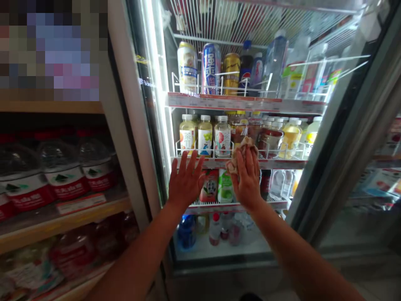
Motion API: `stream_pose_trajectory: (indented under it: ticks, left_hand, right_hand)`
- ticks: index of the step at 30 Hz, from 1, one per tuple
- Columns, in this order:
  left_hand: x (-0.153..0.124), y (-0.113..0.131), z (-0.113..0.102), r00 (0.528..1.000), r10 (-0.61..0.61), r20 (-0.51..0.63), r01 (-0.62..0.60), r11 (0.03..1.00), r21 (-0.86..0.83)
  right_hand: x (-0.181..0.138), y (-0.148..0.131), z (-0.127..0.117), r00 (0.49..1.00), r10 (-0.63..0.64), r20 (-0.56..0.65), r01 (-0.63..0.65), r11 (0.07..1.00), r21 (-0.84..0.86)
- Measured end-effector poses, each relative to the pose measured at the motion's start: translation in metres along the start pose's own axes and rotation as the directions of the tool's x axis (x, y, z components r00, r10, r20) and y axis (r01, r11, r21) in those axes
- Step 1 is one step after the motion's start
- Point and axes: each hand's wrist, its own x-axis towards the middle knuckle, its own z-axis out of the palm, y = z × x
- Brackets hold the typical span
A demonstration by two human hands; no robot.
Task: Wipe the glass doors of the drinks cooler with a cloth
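Straight ahead stands a lit drinks fridge with a closed glass door (219,246). My right hand (247,179) presses a crumpled, patterned cloth (233,165) to the glass, its fingers lying over the cloth. Left of it, my left hand (187,177) is spread against or just before the pane, with nothing in it. Behind the glass, near my fingers, are tea bottles (205,136) on the middle shelf. A red carton (209,186) and a green carton (225,186) show between my hands on the shelf below.
Cans (211,69) and tall bottles fill the fridge's upper shelf. The door frame (332,121) runs along the right side. At left, a wooden shelf (62,223) holds large red-labelled water bottles (67,171). Another fridge (376,179) stands at the far right.
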Motion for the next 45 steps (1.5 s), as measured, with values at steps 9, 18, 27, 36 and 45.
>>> stream_pose_trajectory:
  ticks: [9,18,27,36,45]
  left_hand:
    - [0.0,0.001,-0.002,1.0,-0.019,0.012,0.019,0.999,-0.033]
    - [0.0,0.0,-0.003,0.999,-0.031,0.033,0.033,0.997,-0.069]
    - [0.0,-0.001,-0.003,0.999,-0.022,0.034,0.024,0.998,-0.064]
    - [-0.001,-0.001,-0.003,1.0,-0.02,0.023,0.022,0.998,-0.059]
    - [0.0,0.0,-0.002,1.0,-0.019,0.003,0.019,0.999,-0.03]
  right_hand:
    - [0.043,-0.016,0.004,0.997,-0.077,0.024,0.078,0.996,-0.036]
    - [0.065,-0.017,-0.001,0.996,-0.085,0.043,0.085,0.996,-0.011]
    - [0.042,0.006,-0.005,0.997,-0.071,-0.025,0.07,0.997,-0.024]
    - [0.011,0.046,-0.017,0.996,-0.002,-0.084,0.0,1.0,-0.025]
    - [0.003,0.07,-0.026,0.991,0.027,-0.129,-0.032,0.999,-0.041]
